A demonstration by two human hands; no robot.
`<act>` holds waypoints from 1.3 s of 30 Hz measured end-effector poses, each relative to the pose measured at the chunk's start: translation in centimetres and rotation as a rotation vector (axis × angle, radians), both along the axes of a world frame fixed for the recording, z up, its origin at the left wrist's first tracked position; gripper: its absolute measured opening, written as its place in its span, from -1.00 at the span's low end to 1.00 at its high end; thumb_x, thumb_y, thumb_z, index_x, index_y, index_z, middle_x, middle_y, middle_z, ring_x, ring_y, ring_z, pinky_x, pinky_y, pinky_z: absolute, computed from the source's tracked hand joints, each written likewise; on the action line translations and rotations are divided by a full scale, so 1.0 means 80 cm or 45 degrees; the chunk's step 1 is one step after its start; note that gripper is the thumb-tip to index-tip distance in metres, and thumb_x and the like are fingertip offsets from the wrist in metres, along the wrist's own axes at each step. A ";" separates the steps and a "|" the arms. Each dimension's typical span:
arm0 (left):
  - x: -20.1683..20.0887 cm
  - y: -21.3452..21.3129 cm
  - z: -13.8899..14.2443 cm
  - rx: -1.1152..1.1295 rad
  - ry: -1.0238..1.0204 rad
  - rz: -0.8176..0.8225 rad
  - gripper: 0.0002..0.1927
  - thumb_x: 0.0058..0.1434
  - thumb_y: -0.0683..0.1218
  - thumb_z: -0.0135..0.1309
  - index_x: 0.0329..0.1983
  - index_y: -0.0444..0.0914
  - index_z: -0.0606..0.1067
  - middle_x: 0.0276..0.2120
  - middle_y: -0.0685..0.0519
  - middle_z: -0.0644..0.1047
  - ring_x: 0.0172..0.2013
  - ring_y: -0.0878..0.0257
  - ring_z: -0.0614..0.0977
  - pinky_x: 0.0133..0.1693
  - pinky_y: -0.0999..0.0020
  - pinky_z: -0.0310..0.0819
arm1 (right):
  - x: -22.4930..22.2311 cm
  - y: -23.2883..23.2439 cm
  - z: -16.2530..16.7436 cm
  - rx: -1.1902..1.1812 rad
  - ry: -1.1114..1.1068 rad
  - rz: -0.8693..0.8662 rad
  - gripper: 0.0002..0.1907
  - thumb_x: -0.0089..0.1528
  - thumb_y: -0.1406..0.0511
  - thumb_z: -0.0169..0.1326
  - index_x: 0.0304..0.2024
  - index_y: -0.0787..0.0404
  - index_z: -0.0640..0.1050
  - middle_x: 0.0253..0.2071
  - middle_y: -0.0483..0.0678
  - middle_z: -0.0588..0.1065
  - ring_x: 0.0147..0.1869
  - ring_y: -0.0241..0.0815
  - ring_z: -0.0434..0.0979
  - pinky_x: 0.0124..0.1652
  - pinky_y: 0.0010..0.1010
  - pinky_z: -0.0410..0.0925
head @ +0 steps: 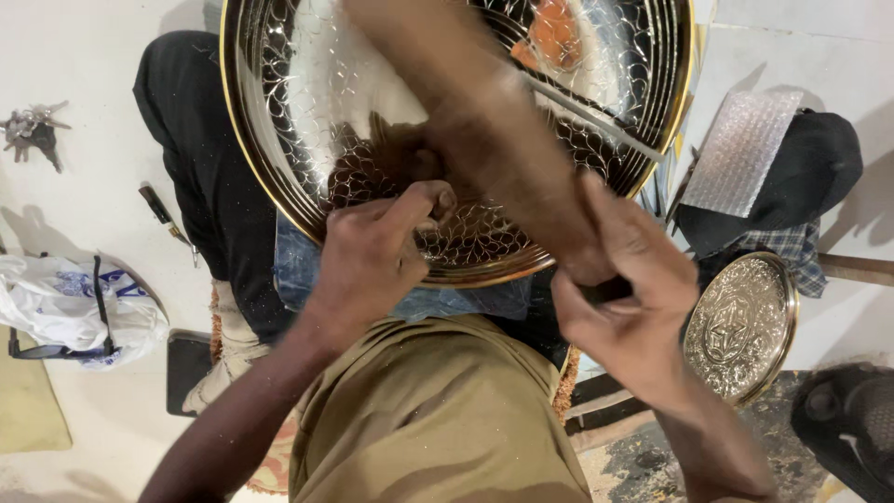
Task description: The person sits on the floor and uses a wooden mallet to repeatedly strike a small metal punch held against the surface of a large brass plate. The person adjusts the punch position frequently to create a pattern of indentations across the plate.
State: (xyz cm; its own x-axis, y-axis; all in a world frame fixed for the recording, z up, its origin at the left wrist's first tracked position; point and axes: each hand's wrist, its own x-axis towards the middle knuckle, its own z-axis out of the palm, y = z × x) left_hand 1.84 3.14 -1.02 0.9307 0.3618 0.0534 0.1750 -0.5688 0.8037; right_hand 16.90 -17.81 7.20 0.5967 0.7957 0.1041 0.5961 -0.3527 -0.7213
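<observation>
the left hand (372,256) pinches a small punch on the big engraved brass tray (307,121) at twelve o'clock, the right hand (624,298) clenches a wooden mallet (484,121), scale pattern nearly filling it.

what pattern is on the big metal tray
Overlapping fish-scale loops engraved on the shiny silver large round tray, gold rim; head view.

The big tray (307,112) is shiny silver with a gold rim and a fish-scale pattern all over. The small plate (742,326) is silver with a flower-like pattern. The shirt (438,419) is olive brown. The cloth (792,247) is checked blue and grey. The bag (65,303) is white with blue marks.
</observation>
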 end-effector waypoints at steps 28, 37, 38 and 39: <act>-0.004 0.012 0.046 -1.034 -0.786 0.630 -0.77 0.41 -0.35 0.10 0.11 -0.46 0.43 -0.13 -0.13 0.60 -0.20 0.27 0.69 -0.14 0.42 0.69 | -0.072 -0.115 -0.126 0.667 1.500 -1.118 -0.39 0.10 0.54 0.03 0.25 0.43 0.32 -0.33 0.06 0.48 -0.37 -0.16 0.50 -0.41 -0.29 0.40; 0.006 0.033 0.052 -1.076 -0.750 0.592 -0.75 0.37 -0.37 0.12 0.11 -0.48 0.48 -0.23 -0.07 0.61 -0.25 0.27 0.66 -0.18 0.43 0.64 | -0.083 -0.085 -0.112 0.858 1.558 -1.131 -0.54 0.11 0.53 0.08 0.07 0.30 0.36 -0.24 0.03 0.47 -0.34 -0.23 0.45 -0.44 -0.32 0.36; 0.004 0.032 0.054 -1.088 -0.759 0.593 -0.75 0.35 -0.38 0.12 0.09 -0.48 0.48 -0.24 -0.07 0.61 -0.27 0.27 0.66 -0.20 0.43 0.63 | -0.080 -0.074 -0.107 0.879 1.494 -1.110 -0.60 0.12 0.53 0.10 -0.01 0.25 0.33 -0.24 0.01 0.48 -0.36 -0.23 0.45 -0.47 -0.30 0.37; 0.000 0.031 0.056 -1.098 -0.769 0.591 -0.76 0.34 -0.38 0.12 0.07 -0.48 0.49 -0.26 -0.07 0.60 -0.28 0.27 0.66 -0.23 0.43 0.63 | -0.075 -0.063 -0.102 0.869 1.400 -1.027 -0.66 0.16 0.53 0.12 -0.05 0.31 0.35 -0.28 0.03 0.48 -0.38 -0.20 0.46 -0.49 -0.28 0.37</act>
State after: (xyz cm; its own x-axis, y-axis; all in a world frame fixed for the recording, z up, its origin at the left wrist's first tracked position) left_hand 1.83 5.63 3.45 0.6048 0.7962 0.0131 -0.3225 0.2299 0.9182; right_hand 10.87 -22.87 -0.96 0.8584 0.2151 -0.4657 -0.5101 0.2622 -0.8192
